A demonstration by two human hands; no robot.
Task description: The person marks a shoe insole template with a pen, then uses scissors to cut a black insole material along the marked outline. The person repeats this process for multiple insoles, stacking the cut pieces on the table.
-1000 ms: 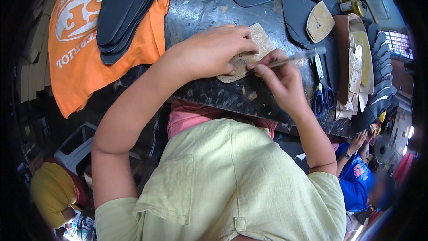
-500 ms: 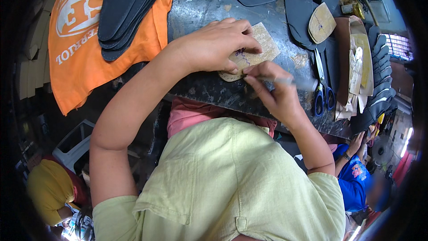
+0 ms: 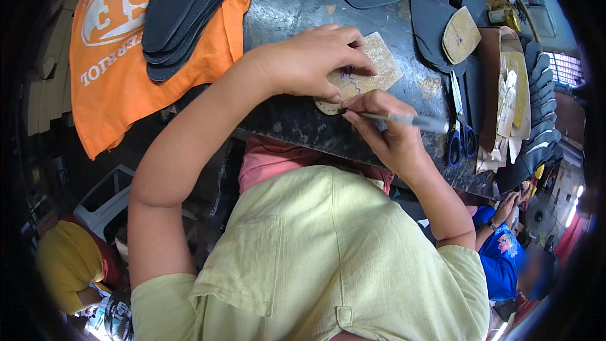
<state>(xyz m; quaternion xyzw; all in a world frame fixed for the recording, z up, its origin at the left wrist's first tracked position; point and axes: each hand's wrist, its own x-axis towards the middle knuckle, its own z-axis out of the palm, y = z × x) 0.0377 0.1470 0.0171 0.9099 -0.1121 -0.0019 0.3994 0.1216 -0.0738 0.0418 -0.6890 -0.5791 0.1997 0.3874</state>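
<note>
A tan, speckled sheet piece [image 3: 379, 66] lies on the dark worktable [image 3: 284, 13], with a purple zigzag line drawn on it. My left hand [image 3: 315, 60] presses down on this piece, fingers spread over its near edge. My right hand [image 3: 388, 133] grips a silver pen [image 3: 410, 120], held almost flat, its tip touching the piece's lower edge just below my left fingers. The two hands nearly touch.
A stack of dark sole-shaped cutouts [image 3: 183, 6] rests on an orange printed cloth [image 3: 113, 57] at the left. More dark cutouts [image 3: 435, 25], a tan insole [image 3: 461, 35], blue-handled scissors [image 3: 461, 139] and paper patterns [image 3: 511, 101] lie right. Other people sit below, at lower left [image 3: 69, 265] and lower right [image 3: 499, 252].
My right hand has dropped from above the piece to its lower edge and turned the pen flatter. My left hand has stayed pressed on the piece.
</note>
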